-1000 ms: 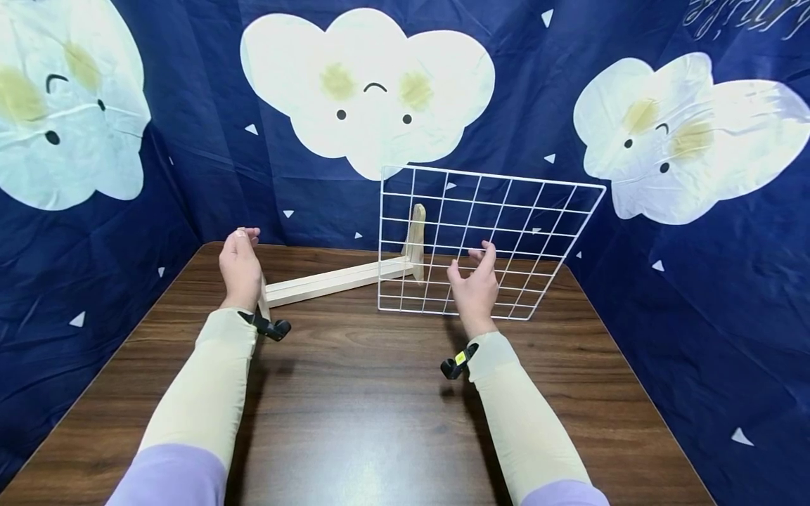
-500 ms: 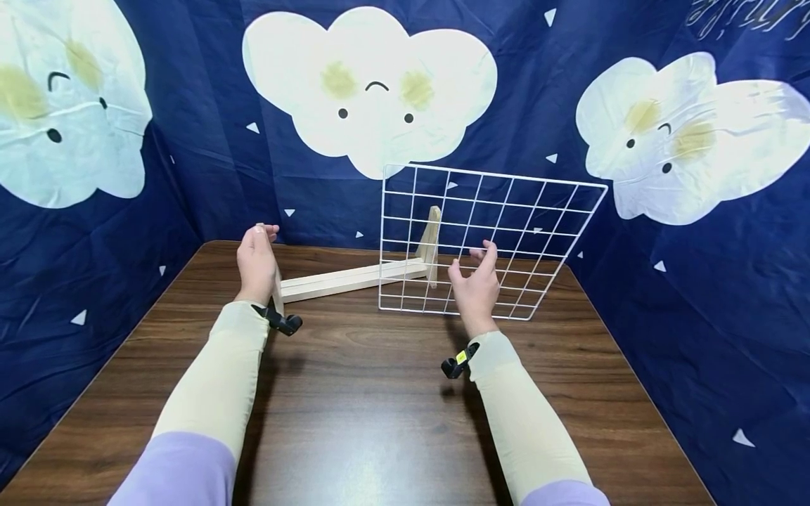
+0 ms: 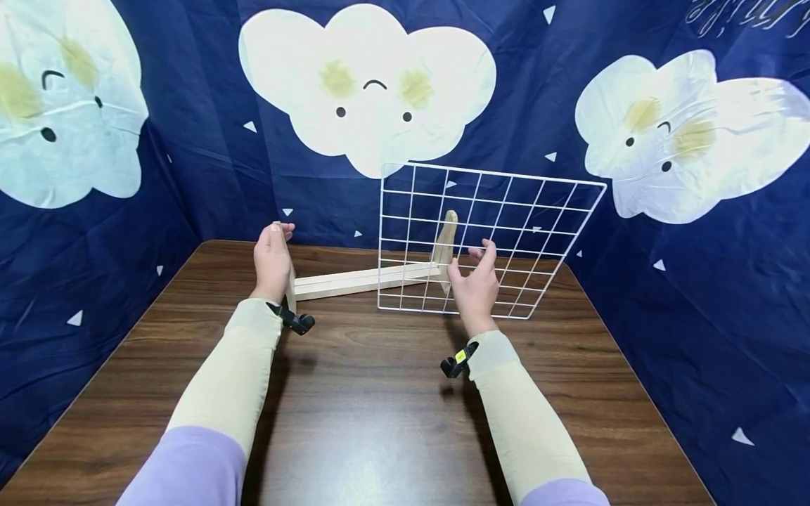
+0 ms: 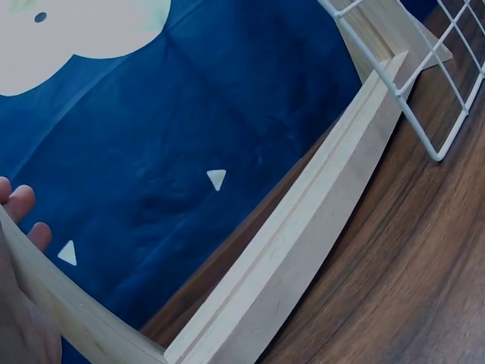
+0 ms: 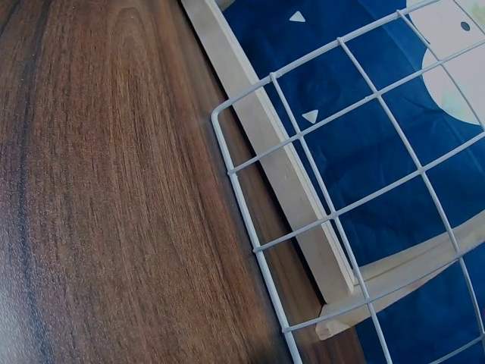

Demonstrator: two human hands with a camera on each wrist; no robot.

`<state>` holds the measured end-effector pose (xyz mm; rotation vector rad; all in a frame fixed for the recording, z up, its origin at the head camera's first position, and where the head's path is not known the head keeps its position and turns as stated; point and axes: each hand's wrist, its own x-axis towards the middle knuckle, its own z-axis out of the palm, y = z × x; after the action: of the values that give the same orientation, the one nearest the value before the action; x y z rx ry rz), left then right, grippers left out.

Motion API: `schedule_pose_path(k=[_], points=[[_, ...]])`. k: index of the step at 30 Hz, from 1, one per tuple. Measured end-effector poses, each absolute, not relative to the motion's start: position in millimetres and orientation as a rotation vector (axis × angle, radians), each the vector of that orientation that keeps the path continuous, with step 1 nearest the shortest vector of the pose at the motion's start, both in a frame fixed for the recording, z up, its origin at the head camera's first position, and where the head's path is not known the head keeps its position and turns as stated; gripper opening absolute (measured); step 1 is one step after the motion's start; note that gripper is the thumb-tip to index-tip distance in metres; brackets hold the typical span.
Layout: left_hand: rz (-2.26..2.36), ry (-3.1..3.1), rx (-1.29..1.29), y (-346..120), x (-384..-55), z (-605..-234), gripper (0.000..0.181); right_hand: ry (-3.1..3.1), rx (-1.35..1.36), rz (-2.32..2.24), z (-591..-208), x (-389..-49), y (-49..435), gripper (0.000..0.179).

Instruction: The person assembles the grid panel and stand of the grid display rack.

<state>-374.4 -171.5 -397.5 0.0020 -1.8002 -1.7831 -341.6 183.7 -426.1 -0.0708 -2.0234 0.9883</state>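
Note:
My left hand (image 3: 272, 263) grips one upright end piece of a pale wooden stand (image 3: 357, 282), its fingers reaching round the far side of that end piece (image 4: 68, 311) in the left wrist view. A straight grooved beam (image 4: 288, 235) joins it to a second upright (image 3: 446, 239) on the right. My right hand (image 3: 477, 292) holds a white wire grid panel (image 5: 270, 290), thumb and bent fingers at its wires. The panel stands tilted, its lower edge close to the table, and overlaps the stand's right end in the head view. The right wrist view does not show my fingers.
Both arms reach over a brown wood-grain table (image 3: 367, 393). Dark blue cloth (image 3: 209, 176) with white cloud shapes hangs round the back and sides of the table. A black camera is strapped to each wrist.
My left hand has moved to the right with the wooden stand, so its right upright sits further behind the grid panel. The right hand and the panel have stayed in place.

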Motion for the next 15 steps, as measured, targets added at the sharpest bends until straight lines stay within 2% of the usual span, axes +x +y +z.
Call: schedule_pose_path(k=[6,15], points=[[-1.796,-1.779,0.001,-174.9,-397.1,-416.7,0.046,-2.023,-0.071,0.982,-424.9,-342.2,183.1,0.065],[-1.8,-1.808,0.02,-162.9,-398.2,-421.4,0.045,-2.019,-0.069,1.008,-425.0,-341.0,183.3,0.065]])
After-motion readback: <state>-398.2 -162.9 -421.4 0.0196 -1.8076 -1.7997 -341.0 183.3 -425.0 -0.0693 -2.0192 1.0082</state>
